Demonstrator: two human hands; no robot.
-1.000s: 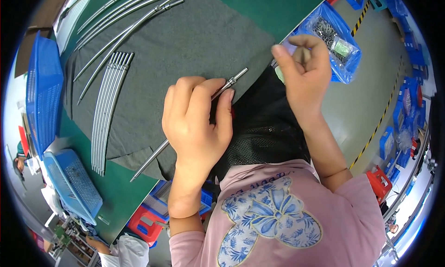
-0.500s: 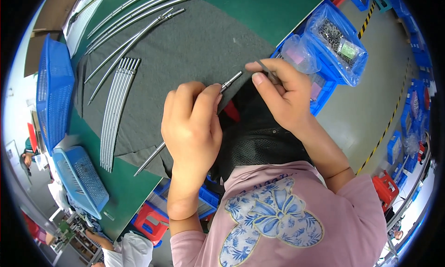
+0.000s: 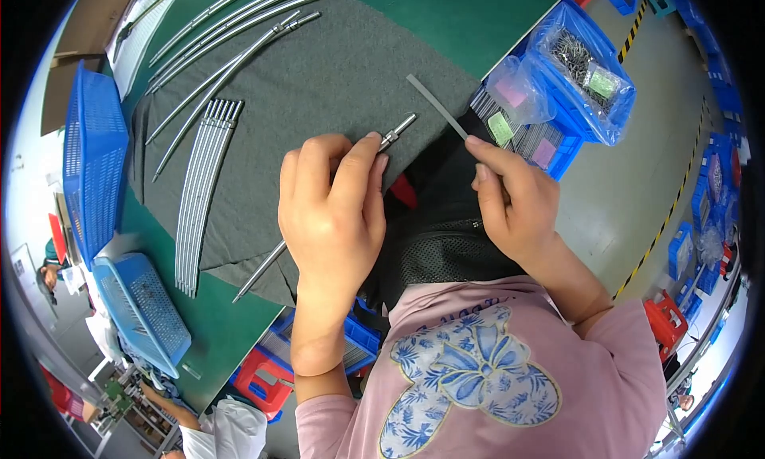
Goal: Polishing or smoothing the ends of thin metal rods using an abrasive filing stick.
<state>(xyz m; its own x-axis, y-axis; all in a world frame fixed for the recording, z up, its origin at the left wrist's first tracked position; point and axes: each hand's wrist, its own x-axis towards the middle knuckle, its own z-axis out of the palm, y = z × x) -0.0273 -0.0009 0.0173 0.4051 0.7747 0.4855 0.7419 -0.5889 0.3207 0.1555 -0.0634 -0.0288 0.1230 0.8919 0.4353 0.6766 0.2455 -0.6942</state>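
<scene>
Now your left hand [image 3: 331, 208] still pinches the silver rod [image 3: 260, 271] over the grey cloth [image 3: 351, 68]; rod's shiny, collared near its tip. Your right hand [image 3: 522, 204] has drawn back from that tip, holding a flat, dull strip [image 3: 437, 106], now showing longer; exact finger placement's hard to tell.

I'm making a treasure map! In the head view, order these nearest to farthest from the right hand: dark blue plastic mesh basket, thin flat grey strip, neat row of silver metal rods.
1. Thin flat grey strip, in the right hand.
2. Neat row of silver metal rods, left of the left hand.
3. Dark blue plastic mesh basket, far left.
</scene>
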